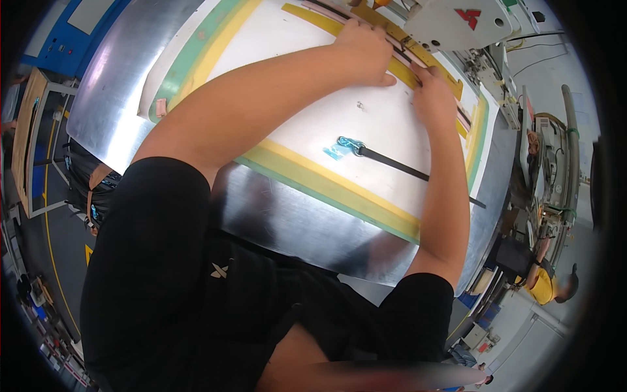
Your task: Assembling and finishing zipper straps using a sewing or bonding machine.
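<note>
A long black strap lies along a yellow guide bar, with pinkish strips beside it, at the far side of the white work board. My left hand bends its fingers over the strap and bar, its thumb sticking out to the right; the fingertips are partly hidden. Farther right, my right hand pinches at the same strap with thumb and fingers. Nearer to me, a second black strap lies loose, with a metal ring and a blue patterned band at its end. My right forearm crosses above this strap.
A white sewing-type machine head stands just beyond my hands. Yellow and green tape borders the board on a shiny metal table. A small pink block sits at the left. Dark straps hang beside the table; a person is at far right.
</note>
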Demonstrator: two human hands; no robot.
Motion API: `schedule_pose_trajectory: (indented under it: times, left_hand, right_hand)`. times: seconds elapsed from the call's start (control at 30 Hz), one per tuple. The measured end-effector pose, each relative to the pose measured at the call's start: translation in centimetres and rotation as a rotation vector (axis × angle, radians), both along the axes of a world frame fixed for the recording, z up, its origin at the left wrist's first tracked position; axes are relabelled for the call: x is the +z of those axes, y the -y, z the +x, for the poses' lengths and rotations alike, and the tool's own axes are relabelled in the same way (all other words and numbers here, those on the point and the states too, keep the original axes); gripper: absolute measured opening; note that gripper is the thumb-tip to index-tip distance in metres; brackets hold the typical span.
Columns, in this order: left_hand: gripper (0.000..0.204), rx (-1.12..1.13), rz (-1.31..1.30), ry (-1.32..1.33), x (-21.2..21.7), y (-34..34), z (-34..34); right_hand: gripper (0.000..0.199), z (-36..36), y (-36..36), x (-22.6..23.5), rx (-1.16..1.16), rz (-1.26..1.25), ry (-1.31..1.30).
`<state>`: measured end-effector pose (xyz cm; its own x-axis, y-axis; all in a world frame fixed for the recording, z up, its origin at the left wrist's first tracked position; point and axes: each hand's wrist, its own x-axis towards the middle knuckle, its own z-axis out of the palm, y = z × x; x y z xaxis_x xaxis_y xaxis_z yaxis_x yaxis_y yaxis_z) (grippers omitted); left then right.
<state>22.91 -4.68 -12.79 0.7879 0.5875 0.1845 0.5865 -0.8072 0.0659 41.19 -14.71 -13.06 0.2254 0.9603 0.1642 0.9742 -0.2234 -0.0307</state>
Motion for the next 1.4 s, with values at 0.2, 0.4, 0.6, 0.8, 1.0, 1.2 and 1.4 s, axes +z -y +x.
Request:
schedule_pose_trajectory:
  times: [0.2,0.4,0.6,0.8,1.0,1.2,1.4]
  left_hand:
    - [0.065,-0.009,-0.04,0.002,-0.9,0.3,1.3]
    - [0.06,0.027,0.004,0.036,-0.8,1.5,2.3]
    - [0.051,0.023,-0.054,0.0,-1.3,2.2,4.8]
    - [0.049,0.088,0.026,0.087,-1.6,3.9,5.7]
    - [0.049,0.021,-0.025,0.008,-1.1,3.7,6.5]
    - [0.048,0.02,-0.002,0.064,-1.2,4.6,7.1]
    - [0.047,0.014,-0.045,0.007,-0.8,4.8,8.4]
  right_hand:
    - [0.047,2.8,2.0,0.2,-0.044,-0.016,0.025]
    - [0.046,4.3,2.3,-0.8,0.011,0.046,0.028]
    - [0.046,4.5,2.1,-0.8,0.04,0.06,0.057]
    - [0.048,4.9,2.8,-0.5,0.053,0.054,0.04]
    - [0.047,5.7,4.4,0.7,-0.03,-0.041,0.081]
    - [0.046,7.3,5.4,0.3,-0.012,0.009,0.06]
    - [0.046,7.0,5.3,0.5,-0.012,0.0,0.073]
